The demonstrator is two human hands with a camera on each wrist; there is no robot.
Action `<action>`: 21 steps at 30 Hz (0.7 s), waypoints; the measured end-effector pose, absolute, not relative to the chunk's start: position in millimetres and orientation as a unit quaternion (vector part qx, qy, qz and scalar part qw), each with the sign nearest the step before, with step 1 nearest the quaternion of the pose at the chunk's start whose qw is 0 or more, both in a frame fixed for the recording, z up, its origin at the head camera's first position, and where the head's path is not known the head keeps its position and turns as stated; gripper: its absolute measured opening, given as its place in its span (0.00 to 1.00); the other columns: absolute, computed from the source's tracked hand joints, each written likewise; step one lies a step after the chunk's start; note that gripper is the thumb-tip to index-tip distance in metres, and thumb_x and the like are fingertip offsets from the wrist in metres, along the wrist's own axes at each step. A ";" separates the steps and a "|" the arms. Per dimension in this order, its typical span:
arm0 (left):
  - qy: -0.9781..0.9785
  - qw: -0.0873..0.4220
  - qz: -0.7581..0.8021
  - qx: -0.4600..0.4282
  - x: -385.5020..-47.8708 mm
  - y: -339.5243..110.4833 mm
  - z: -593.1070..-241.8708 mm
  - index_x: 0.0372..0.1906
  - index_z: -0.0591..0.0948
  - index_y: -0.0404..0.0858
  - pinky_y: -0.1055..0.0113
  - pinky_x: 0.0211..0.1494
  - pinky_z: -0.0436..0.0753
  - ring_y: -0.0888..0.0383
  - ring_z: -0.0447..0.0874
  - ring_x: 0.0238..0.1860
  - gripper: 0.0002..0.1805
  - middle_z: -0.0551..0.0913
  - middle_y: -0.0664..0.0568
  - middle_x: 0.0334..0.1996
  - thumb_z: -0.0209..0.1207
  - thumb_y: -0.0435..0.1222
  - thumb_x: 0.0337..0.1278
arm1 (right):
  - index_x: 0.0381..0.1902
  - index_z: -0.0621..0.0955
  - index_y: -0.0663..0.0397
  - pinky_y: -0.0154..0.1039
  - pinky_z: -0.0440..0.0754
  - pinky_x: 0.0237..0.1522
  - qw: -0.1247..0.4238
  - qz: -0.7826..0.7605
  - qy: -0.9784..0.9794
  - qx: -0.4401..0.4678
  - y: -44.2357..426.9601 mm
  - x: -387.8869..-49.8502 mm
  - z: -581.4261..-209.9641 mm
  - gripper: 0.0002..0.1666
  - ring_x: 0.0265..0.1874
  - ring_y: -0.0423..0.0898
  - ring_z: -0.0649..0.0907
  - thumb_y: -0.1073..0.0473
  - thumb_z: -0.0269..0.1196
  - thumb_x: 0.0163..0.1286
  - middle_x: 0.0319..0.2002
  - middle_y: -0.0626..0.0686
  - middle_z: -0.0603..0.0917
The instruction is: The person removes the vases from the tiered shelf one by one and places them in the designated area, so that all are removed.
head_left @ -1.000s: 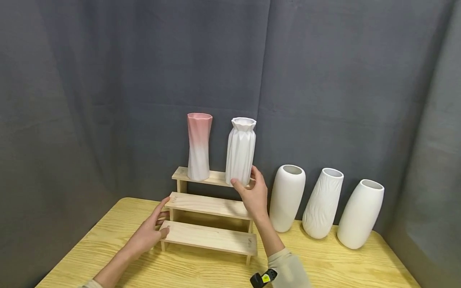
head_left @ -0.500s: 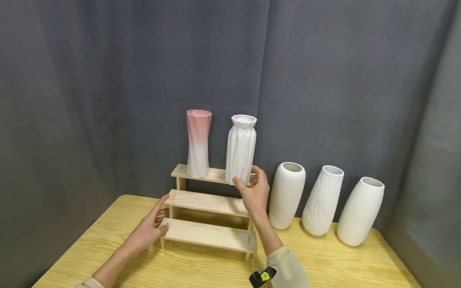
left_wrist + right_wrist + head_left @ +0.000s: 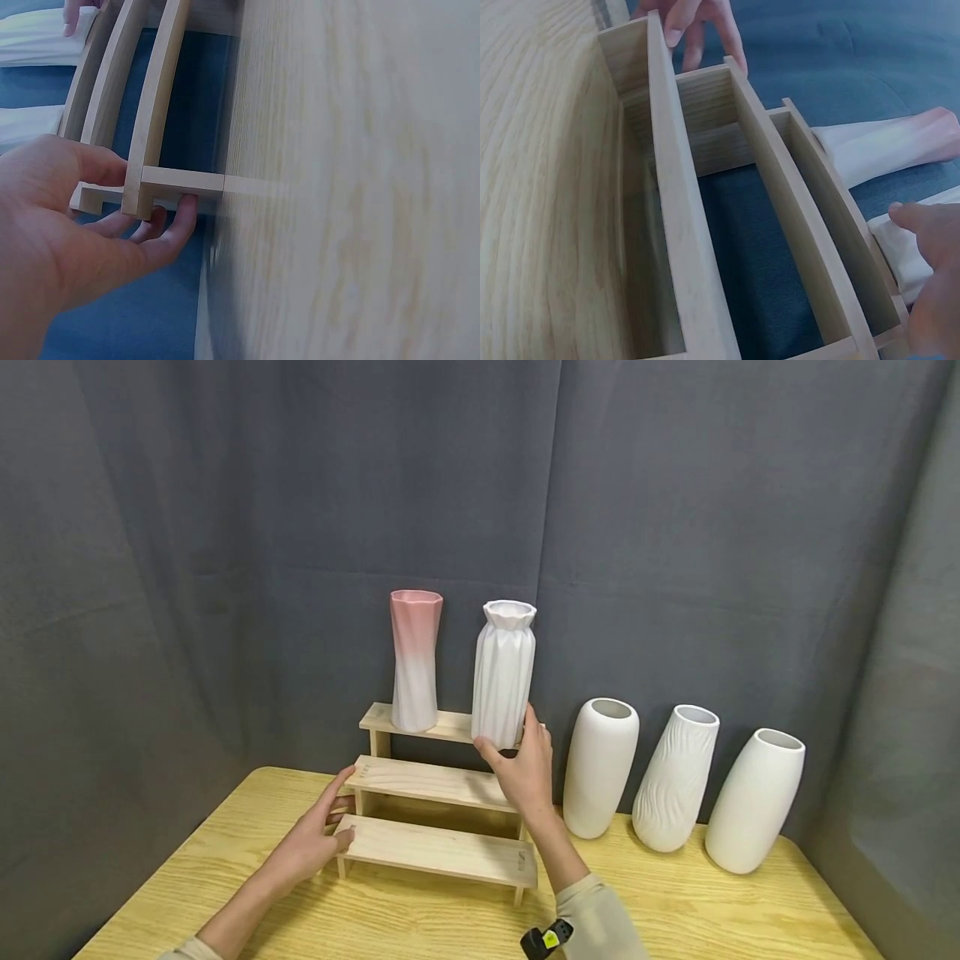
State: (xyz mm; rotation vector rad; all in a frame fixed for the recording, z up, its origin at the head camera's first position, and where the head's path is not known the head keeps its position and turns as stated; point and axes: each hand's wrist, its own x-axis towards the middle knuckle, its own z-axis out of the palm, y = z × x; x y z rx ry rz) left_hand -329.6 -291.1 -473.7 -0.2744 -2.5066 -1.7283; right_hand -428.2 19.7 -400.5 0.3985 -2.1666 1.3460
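On the top step of a three-step wooden stand (image 3: pixel 438 850) is a white pleated vase (image 3: pixel 504 681), upright, near the step's right end. My right hand (image 3: pixel 525 772) holds it low down, thumb at the front of its base and fingers at its right side, partly hidden behind it. A pink-and-white twisted vase (image 3: pixel 415 664) stands at the left of the same step. My left hand (image 3: pixel 307 843) grips the stand's left end; in the left wrist view its thumb lies above the lowest step and its fingers (image 3: pixel 178 229) curl beside the leg.
Right of the stand, a smooth white vase (image 3: pixel 600 768), a wavy-patterned white vase (image 3: pixel 675 781) and another smooth white vase (image 3: pixel 753 802) stand on the wooden table (image 3: pixel 187 868). A grey curtain (image 3: pixel 337 485) hangs close behind. A black strap (image 3: pixel 546 938) shows at the right sleeve.
My right thumb has slid a little left and down along the pleated vase's base, and the right fingers look straighter. My left hand stays on the stand.
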 end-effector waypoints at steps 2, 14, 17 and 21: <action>-0.817 0.042 -0.568 -0.091 -330.3 -290.6 -473.8 0.83 0.47 0.60 0.55 0.49 0.78 0.26 0.57 0.71 0.51 0.61 0.31 0.73 0.56 0.22 0.66 | 0.79 0.62 0.50 0.54 0.72 0.58 0.286 0.490 -0.810 0.149 19.8 -428.6 -402.0 0.55 0.59 0.54 0.70 0.45 0.76 0.62 0.61 0.56 0.76; -0.815 0.037 -0.570 -0.094 -327.4 -293.2 -474.5 0.83 0.46 0.60 0.51 0.51 0.78 0.26 0.57 0.71 0.52 0.60 0.31 0.73 0.57 0.23 0.65 | 0.67 0.76 0.55 0.49 0.74 0.48 0.346 0.501 -0.783 0.127 18.0 -424.1 -401.6 0.47 0.48 0.54 0.77 0.49 0.81 0.52 0.48 0.54 0.81; -0.817 0.035 -0.568 -0.094 -326.1 -293.7 -473.7 0.83 0.45 0.59 0.49 0.54 0.77 0.26 0.57 0.71 0.51 0.60 0.31 0.73 0.57 0.24 0.66 | 0.63 0.79 0.56 0.49 0.73 0.48 0.353 0.500 -0.781 0.125 18.4 -422.8 -398.3 0.44 0.45 0.56 0.78 0.50 0.82 0.49 0.45 0.54 0.82; -0.819 0.035 -0.564 -0.094 -325.7 -293.6 -471.4 0.83 0.45 0.61 0.48 0.55 0.77 0.26 0.56 0.71 0.51 0.59 0.32 0.74 0.56 0.24 0.67 | 0.60 0.80 0.57 0.48 0.76 0.46 0.346 0.500 -0.786 0.116 18.7 -421.0 -393.7 0.43 0.43 0.55 0.79 0.49 0.83 0.47 0.42 0.54 0.80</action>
